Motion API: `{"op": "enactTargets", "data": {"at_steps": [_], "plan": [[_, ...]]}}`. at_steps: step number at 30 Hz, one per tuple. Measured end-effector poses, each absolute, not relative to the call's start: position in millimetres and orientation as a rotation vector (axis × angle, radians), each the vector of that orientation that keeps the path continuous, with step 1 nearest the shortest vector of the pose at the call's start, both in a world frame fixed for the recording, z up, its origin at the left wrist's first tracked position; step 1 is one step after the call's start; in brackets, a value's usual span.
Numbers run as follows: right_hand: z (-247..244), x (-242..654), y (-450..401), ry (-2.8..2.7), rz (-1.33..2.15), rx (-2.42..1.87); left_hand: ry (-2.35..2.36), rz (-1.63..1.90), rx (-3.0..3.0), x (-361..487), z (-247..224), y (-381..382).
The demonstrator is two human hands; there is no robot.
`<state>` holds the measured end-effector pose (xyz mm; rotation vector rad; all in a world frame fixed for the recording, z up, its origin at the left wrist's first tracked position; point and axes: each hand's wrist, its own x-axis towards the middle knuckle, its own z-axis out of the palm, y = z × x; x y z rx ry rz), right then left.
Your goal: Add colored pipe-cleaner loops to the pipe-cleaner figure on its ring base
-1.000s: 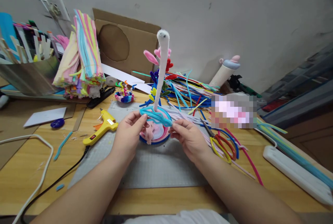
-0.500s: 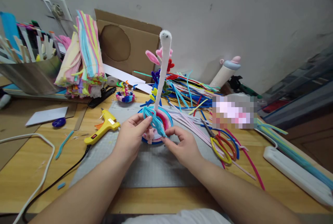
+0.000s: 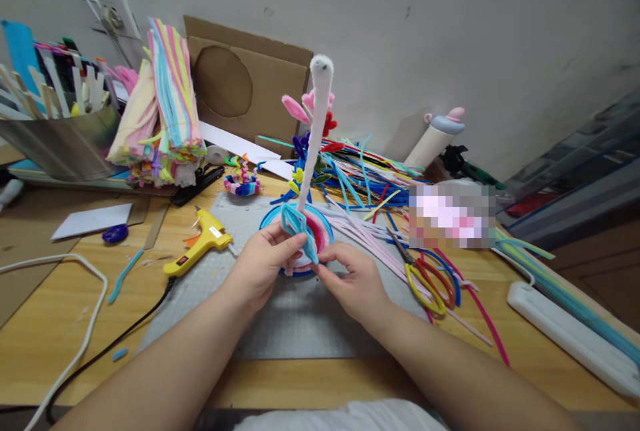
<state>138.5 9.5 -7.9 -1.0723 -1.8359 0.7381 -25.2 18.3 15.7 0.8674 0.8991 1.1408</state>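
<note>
A light-blue piece of bent pipe cleaner [image 3: 297, 219] is pinched between my two hands, above a round base [image 3: 325, 223] with coloured rings. My left hand [image 3: 265, 261] grips its left side, thumb on top. Fingertips of my right hand [image 3: 353, 279] pinch its lower right end. Behind it a tall white fuzzy stem [image 3: 317, 131] rises from the base, its rounded top bearing small dark spots. Pink, red, purple and yellow fuzzy flowers [image 3: 297, 109] show around the stem. My left fingers hide part of the base.
On the left lie a yellow glue gun [image 3: 204, 242] and a white cable [image 3: 95, 271]. Scissors [image 3: 425, 281], loose pipe cleaners [image 3: 365, 231] and a white power strip [image 3: 565, 334] are on the right. A grey mat [image 3: 290, 331] lies beneath my hands.
My left hand has shifted slightly right and closer to my right hand, and the light-blue piece looks narrower and more upright. My right hand keeps its pinch.
</note>
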Motion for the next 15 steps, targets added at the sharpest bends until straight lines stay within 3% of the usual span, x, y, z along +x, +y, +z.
{"op": "enactTargets", "data": {"at_steps": [7, 15], "plan": [[-4.9, 133.6, 6.8, -1.696, 1.013, -1.149, 0.931, 1.193, 0.864, -24.6, 12.7, 18.7], [-2.4, 132.5, 9.1, -1.035, 1.968, -0.917, 0.881, 1.144, 0.786, -27.3, 17.2, 19.0]]}}
